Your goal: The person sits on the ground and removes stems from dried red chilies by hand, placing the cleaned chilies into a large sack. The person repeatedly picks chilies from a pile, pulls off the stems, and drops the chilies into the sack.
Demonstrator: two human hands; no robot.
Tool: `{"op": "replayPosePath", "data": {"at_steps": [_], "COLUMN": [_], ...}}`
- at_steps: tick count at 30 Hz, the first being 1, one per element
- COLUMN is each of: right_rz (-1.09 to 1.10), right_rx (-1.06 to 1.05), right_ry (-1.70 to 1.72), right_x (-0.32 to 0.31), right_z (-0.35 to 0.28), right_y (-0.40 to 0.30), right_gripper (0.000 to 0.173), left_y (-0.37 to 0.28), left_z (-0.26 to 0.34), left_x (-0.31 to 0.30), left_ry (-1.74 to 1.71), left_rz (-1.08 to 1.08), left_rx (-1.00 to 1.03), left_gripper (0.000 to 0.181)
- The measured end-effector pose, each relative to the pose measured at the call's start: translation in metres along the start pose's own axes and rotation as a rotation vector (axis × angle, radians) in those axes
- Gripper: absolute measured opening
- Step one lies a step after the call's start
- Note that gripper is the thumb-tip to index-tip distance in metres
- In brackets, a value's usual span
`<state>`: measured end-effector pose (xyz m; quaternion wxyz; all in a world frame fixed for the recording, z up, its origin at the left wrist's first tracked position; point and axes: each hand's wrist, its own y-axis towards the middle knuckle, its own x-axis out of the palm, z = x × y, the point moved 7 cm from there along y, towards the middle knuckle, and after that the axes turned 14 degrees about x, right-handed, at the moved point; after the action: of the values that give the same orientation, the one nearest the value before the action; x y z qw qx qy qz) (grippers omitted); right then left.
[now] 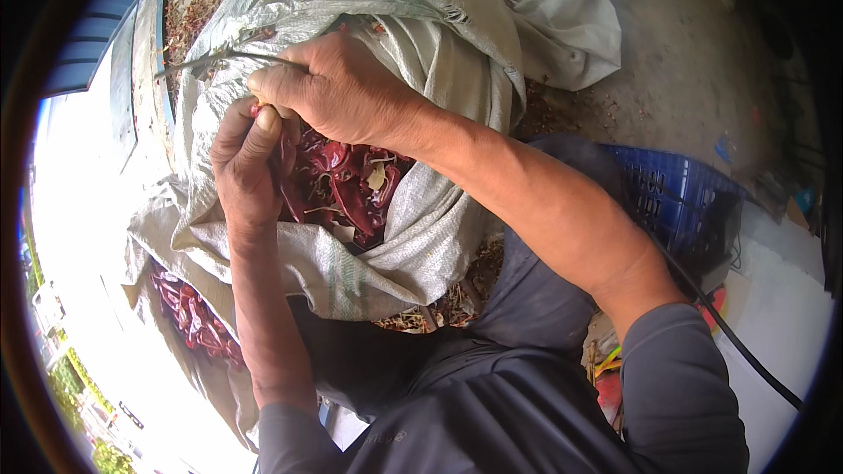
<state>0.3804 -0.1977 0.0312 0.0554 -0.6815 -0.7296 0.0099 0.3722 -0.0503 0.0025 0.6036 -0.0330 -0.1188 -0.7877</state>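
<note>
My left hand (249,161) pinches a dried red chili pepper (288,168) near its top, between thumb and forefinger. The body of the pepper hangs below the fingers. Close against it, my right hand (329,82) is closed around a thin dark tool (263,58) whose slender end points left; its kind is hard to tell. The right fingertips meet the pepper's stem end and hide part of it. Both hands are above an open white woven sack (435,224), where many dark red dried chili peppers (352,191) lie with pale stems among them.
Another woven sack (566,20) lies at the upper right. More peppers (197,316) show in a sack at lower left. A blue plastic crate (672,191) stands beside my right leg. Stem debris (191,6) litters the ground. A black cable (744,345) runs past my right elbow.
</note>
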Motion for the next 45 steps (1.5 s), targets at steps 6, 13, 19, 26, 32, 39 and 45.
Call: {"op": "replayPosePath", "data": {"at_steps": [6, 13, 19, 26, 32, 39, 45], "right_rz": [0.010, -0.129, -0.027, -0.057, -0.367, -0.197, -0.265], "right_rx": [-0.015, 0.202, 0.375, 0.222, 0.564, 0.279, 0.237], "right_ry": [0.607, 0.552, 0.187, -0.533, -0.013, -0.119, -0.463], "right_x": [-0.058, -0.030, -0.052, -0.033, 0.007, -0.003, 0.013], "right_z": [-0.025, -0.010, 0.027, 0.046, 0.057, 0.041, 0.041], "right_y": [0.026, 0.014, 0.018, 0.011, -0.009, 0.003, -0.010], "right_gripper": [0.022, 0.031, 0.032, 0.058, 0.043, 0.029, 0.032], "left_y": [0.001, -0.001, 0.000, -0.005, -0.013, -0.001, -0.001], "left_z": [-0.028, -0.080, -0.047, 0.021, 0.032, 0.004, -0.009], "left_x": [-0.036, -0.023, -0.008, 0.014, 0.015, -0.017, -0.014], "left_ry": [0.388, 1.397, 1.353, 1.226, 1.133, 0.232, -0.045], "left_rz": [0.049, -0.505, -0.560, -0.246, -0.098, 0.055, 0.062], "left_rx": [-0.198, -0.124, 0.018, 0.467, 0.701, -0.015, -0.099], "left_gripper": [0.011, 0.025, 0.021, 0.018, 0.025, 0.030, 0.031]}}
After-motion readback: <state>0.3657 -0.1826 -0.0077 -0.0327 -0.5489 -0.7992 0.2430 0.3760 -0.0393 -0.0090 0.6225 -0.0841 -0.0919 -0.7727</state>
